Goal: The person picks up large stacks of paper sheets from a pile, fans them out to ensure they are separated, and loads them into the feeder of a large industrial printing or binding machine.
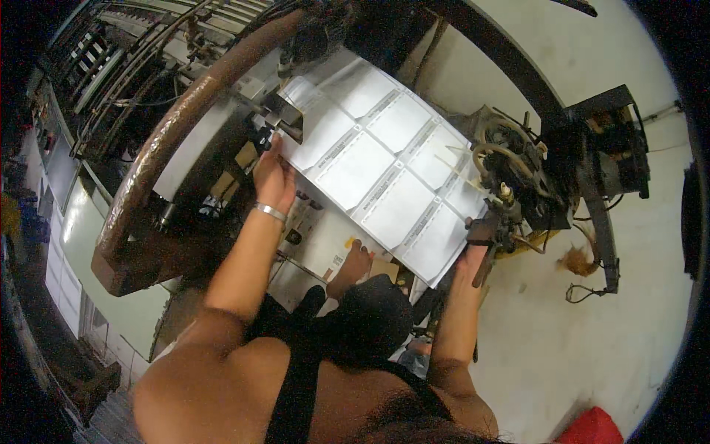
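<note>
A large stack of white printed sheets (377, 163), laid out in boxes with dark header strips, lies slanted in front of me on the machine. My left hand (274, 181), with a metal band on its wrist, is at the stack's left edge, thumb and fingers close against the paper. At the near right corner, my right hand (472, 255) grips the sheets from the side. A dark metal block (484, 231) of the machine partly covers its fingers.
A thick curved brown bar (185, 140) arches along the left. Hoses and fittings (506, 166) crowd the stack's right side, below a dark arm (518, 59). A bare foot (351, 271) shows below the sheets. Something red (594, 428) lies at the lower right.
</note>
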Tool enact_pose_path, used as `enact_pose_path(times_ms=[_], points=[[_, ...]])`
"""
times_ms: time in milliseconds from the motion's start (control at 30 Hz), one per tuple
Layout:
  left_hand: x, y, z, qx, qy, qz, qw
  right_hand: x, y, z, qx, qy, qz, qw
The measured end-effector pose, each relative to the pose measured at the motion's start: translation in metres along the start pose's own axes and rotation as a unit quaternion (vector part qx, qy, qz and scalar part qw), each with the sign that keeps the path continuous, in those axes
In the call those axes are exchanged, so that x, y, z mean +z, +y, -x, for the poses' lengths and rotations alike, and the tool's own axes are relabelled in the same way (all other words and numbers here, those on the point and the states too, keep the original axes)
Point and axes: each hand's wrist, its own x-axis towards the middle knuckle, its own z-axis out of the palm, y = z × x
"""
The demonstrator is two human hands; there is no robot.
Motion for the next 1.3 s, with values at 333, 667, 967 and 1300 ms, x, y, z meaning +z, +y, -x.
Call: enact_pose_path(times_ms=[333,667,967,1300], points=[[-0.043,-0.004,-0.029,0.002,-0.021,0.010,1.000,0.000,0.013,-0.001,0.044,-0.064,0.011,0.997],[-0.111,-0.028,-0.082,0.093,-0.164,-0.149,0.971,0.052,0.002,0.043,0.092,0.023,-0.049,0.994],[-0.089,-0.033,-0.065,0.006,-0.099,-0.090,0.991,0.041,0.027,0.044,0.037,0.068,-0.050,0.996],[-0.090,-0.041,-0.068,-0.010,-0.076,-0.087,0.993,0.033,0.036,0.053,0.078,0.028,-0.051,0.995]])
